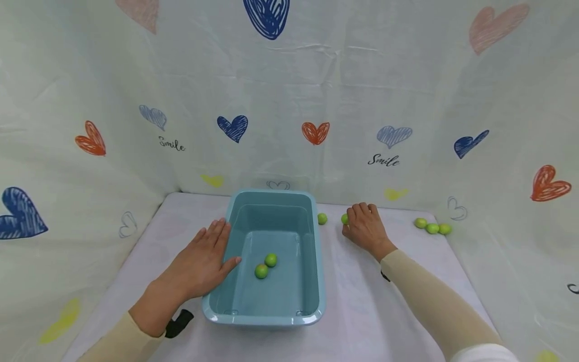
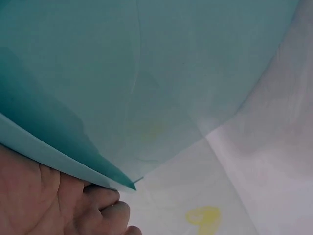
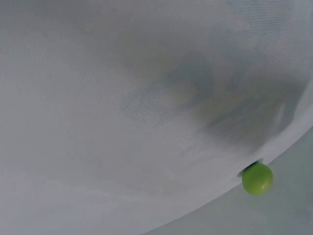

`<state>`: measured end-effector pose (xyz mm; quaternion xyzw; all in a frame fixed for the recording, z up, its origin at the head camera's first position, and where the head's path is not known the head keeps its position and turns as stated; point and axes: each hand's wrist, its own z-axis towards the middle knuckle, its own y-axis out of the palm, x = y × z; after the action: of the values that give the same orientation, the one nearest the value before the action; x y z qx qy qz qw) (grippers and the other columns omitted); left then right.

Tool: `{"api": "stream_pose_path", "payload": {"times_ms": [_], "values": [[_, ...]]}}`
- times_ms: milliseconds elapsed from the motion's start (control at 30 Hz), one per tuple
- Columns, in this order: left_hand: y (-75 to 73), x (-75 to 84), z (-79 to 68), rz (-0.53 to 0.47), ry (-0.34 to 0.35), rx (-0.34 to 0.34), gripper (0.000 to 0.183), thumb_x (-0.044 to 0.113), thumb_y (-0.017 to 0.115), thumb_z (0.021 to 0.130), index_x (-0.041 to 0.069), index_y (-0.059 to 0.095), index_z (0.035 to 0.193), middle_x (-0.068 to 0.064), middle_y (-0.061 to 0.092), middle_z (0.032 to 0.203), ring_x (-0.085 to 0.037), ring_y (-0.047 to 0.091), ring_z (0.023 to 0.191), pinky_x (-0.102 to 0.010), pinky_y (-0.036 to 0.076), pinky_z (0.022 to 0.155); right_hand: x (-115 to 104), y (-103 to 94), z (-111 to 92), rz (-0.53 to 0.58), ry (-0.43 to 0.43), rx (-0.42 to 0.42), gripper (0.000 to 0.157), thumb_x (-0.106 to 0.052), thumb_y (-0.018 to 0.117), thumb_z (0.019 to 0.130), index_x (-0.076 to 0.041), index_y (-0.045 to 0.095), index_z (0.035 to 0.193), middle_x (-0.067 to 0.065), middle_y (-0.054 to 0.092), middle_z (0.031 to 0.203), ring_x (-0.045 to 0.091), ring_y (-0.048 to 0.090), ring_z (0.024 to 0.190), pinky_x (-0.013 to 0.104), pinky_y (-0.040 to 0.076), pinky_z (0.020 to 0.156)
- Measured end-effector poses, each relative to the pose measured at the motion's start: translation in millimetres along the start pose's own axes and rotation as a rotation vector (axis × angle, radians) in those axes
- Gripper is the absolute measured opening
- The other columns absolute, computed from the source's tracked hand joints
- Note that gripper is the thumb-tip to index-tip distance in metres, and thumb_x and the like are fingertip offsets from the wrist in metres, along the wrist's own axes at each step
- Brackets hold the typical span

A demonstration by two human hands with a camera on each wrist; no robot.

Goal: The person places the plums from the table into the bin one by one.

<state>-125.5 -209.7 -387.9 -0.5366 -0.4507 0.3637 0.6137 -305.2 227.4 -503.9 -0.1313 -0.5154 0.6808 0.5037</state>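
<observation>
My left hand (image 1: 201, 264) rests along the left rim of a light blue plastic basin (image 1: 322, 281), its fingers straight and its thumb reaching over the inside. In the left wrist view, the palm and fingers (image 2: 105, 210) lie close against the basin's pale edge (image 2: 63, 164). Two small green limes (image 1: 271, 260) sit on the basin floor. My right hand (image 1: 365, 229) is at the back of the table, thumb and curled fingers around a lime (image 1: 345, 219) that they partly cover. Another lime (image 1: 322, 218) lies between that hand and the basin.
Three limes (image 1: 432, 229) lie together at the back right of the table, which has a white cloth (image 1: 353, 306). A white curtain (image 1: 344, 100) printed with hearts rises behind and on both sides. The right wrist view shows one lime (image 3: 257, 178) at the cloth's edge.
</observation>
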Motion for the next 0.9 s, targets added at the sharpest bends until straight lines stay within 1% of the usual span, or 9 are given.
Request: {"api": "stream_pose_path", "payload": {"times_ms": [67, 233, 367, 600, 900], "values": [[-0.7, 0.4, 0.3, -0.002, -0.003, -0.002, 0.083, 0.045, 0.056, 0.108, -0.011, 0.027, 0.162, -0.030, 0.024, 0.170, -0.047, 0.024, 0.159, -0.064, 0.026, 0.127, 1, -2.4, 1, 0.011, -0.009, 0.045, 0.036, -0.031, 0.075, 0.089, -0.003, 0.056, 0.100, 0.012, 0.058, 0.091, 0.034, 0.056, 0.093, 0.048, 0.048, 0.088], [-0.9, 0.8, 0.8, -0.005, -0.006, -0.004, 0.083, 0.045, 0.056, 0.108, -0.011, 0.027, 0.161, -0.031, 0.024, 0.170, -0.048, 0.024, 0.159, -0.064, 0.026, 0.127, 0, -11.1, 3, 0.014, -0.038, 0.090, 0.034, -0.031, 0.074, 0.089, -0.004, 0.056, 0.098, 0.011, 0.059, 0.092, 0.033, 0.057, 0.093, 0.047, 0.049, 0.087], [-0.8, 1.1, 0.9, -0.008, -0.004, -0.002, 0.083, 0.044, 0.057, 0.108, -0.011, 0.027, 0.162, -0.031, 0.024, 0.170, -0.048, 0.024, 0.158, -0.064, 0.026, 0.127, -2, -21.6, 8, 0.019, -0.051, 0.117, 0.032, -0.030, 0.073, 0.090, -0.005, 0.056, 0.099, 0.011, 0.059, 0.094, 0.033, 0.057, 0.094, 0.047, 0.049, 0.086], [-1.6, 1.5, 0.3, -0.015, 0.000, 0.002, 0.083, 0.044, 0.057, 0.108, -0.011, 0.026, 0.161, -0.031, 0.025, 0.170, -0.049, 0.024, 0.158, -0.064, 0.026, 0.127, -9, -43.8, 18, 0.053, -0.092, 0.218, 0.031, -0.029, 0.074, 0.087, -0.005, 0.059, 0.100, 0.010, 0.061, 0.096, 0.032, 0.059, 0.096, 0.048, 0.049, 0.086], [0.1, 0.3, 0.6, -0.013, 0.005, 0.013, 0.083, 0.043, 0.058, 0.107, -0.012, 0.027, 0.161, -0.032, 0.026, 0.169, -0.049, 0.025, 0.158, -0.064, 0.026, 0.127, -19, -72.3, 29, 0.070, -0.134, 0.259, 0.029, -0.030, 0.067, 0.092, -0.004, 0.059, 0.103, 0.012, 0.062, 0.100, 0.032, 0.059, 0.098, 0.049, 0.048, 0.089]]}}
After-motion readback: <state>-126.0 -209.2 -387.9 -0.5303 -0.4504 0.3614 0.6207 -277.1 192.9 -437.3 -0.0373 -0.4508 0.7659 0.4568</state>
